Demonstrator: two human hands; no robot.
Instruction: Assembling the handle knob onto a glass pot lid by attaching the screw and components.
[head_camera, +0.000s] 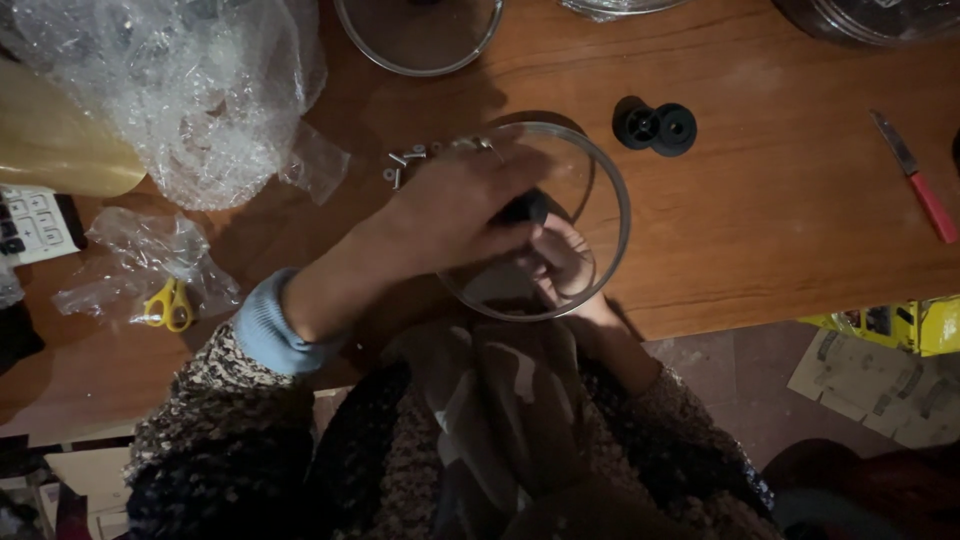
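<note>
Sleeves of one knitted speckled sweater fill the bottom of the view, a light blue cuff showing at the left wrist. Left hand (455, 215) sits on top of a round glass lid (590, 175) with a metal rim, grip closed around one black knob (525, 208) at the lid's centre. Right hand (560, 262) is under the lid, seen through the glass, fingers curled up toward the knob's underside; can't tell whether they pinch anything. Lid is held at the near edge of the wooden counter (780, 220), roughly mid-frame, partly overhanging the person's lap. Small screws and washers (403, 165) lie in a loose cluster just beyond the left hand, count unclear, about five pieces. Two more black knob parts (655, 128) sit touching each other, right of the lid and apart from it. One second glass lid (420, 35) lies at the top edge, and part of another rimmed glass piece (880, 18) shows top right. One knife with red handle (918, 180) at far right. One pair of yellow scissors (168, 305) lies under clear plastic at left; one big wad of bubble wrap (180, 90) top left; one calculator (35, 225) at the left edge.
</note>
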